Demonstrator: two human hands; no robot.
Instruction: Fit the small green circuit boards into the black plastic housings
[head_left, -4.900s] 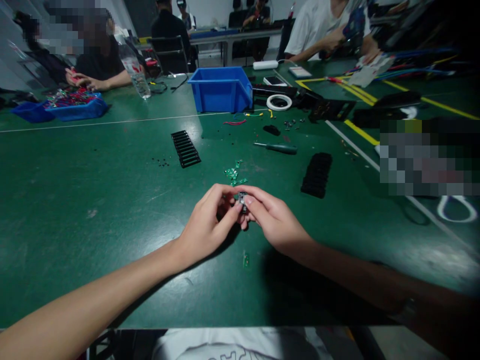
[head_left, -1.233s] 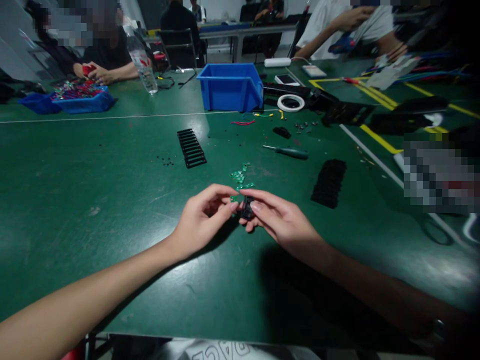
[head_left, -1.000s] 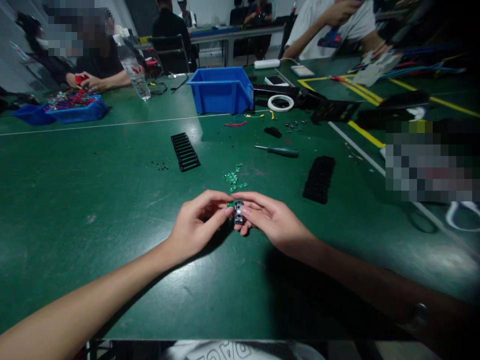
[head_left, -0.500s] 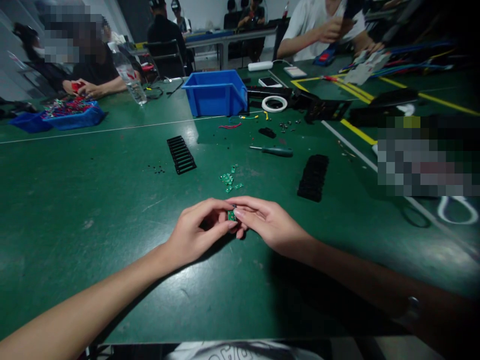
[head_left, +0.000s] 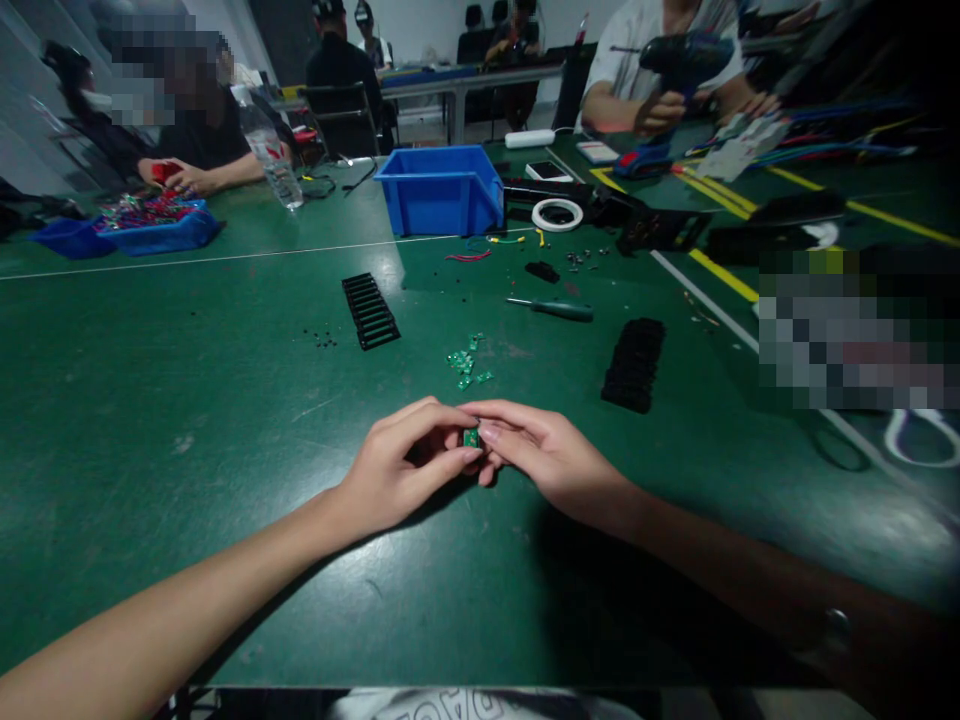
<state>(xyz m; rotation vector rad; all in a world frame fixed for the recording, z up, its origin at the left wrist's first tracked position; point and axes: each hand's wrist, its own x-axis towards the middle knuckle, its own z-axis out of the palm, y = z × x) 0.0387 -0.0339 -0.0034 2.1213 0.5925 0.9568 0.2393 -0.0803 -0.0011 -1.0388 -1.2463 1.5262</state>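
Observation:
Between my fingertips is a small green circuit board, held low over the green table. My left hand pinches it from the left with thumb and fingers. From the right, the thumb and fingers of my right hand close on the same board, and the fingertips of both hands meet around it. Part of the board is hidden by the fingers. Just beyond my hands lies a loose group of small green circuit boards.
A slotted black plastic frame, a screwdriver and a black stack of parts lie around the boards. Farther back stand a blue bin, a white ring and a water bottle. A co-worker at the back right holds a power drill.
The whole view has shifted slightly, moving the table things a little to the right. Both hands keep hold of the circuit board. The co-worker's drill has swung to point left.

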